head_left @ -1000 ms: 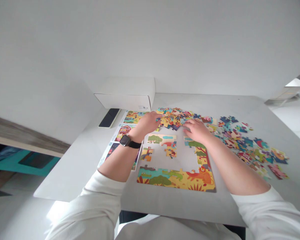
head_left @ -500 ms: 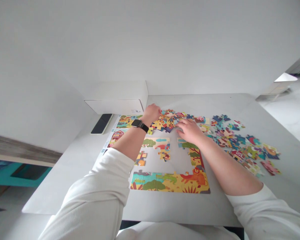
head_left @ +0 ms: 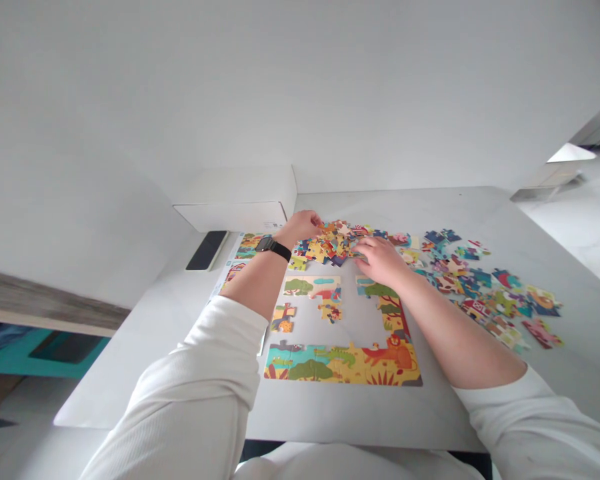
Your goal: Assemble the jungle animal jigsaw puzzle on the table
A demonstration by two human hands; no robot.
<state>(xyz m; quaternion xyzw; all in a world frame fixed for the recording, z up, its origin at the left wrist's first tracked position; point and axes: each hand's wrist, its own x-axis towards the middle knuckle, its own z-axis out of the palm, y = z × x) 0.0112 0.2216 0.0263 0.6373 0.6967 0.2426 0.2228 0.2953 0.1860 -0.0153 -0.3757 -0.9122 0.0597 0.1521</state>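
Observation:
A heap of colourful jigsaw puzzle pieces [head_left: 334,240] lies on the table between my two hands. At its left edge my left hand [head_left: 305,225], with a black watch [head_left: 274,247] on the wrist, is closed, fingertips pinched on a puzzle piece that they largely hide. My right hand [head_left: 379,259] rests at the heap's right side, fingers apart and touching the pieces. Nearer to me is a partly joined jungle puzzle [head_left: 343,365]; its bottom row shows a lion and a crocodile. A small joined section with a tree [head_left: 300,287] and a separate giraffe-patterned section [head_left: 283,319] lie above it.
More loose pieces [head_left: 500,300] spread over the right of the table. Picture sheets [head_left: 233,272] lie partly under my left arm. A phone [head_left: 207,251] and a white box [head_left: 233,217] stand at the back left, against the wall.
My left hand has turned slightly, its fingers showing more at the heap. Pieces in the heap have shifted. My right hand has barely moved. The view has tilted a little.

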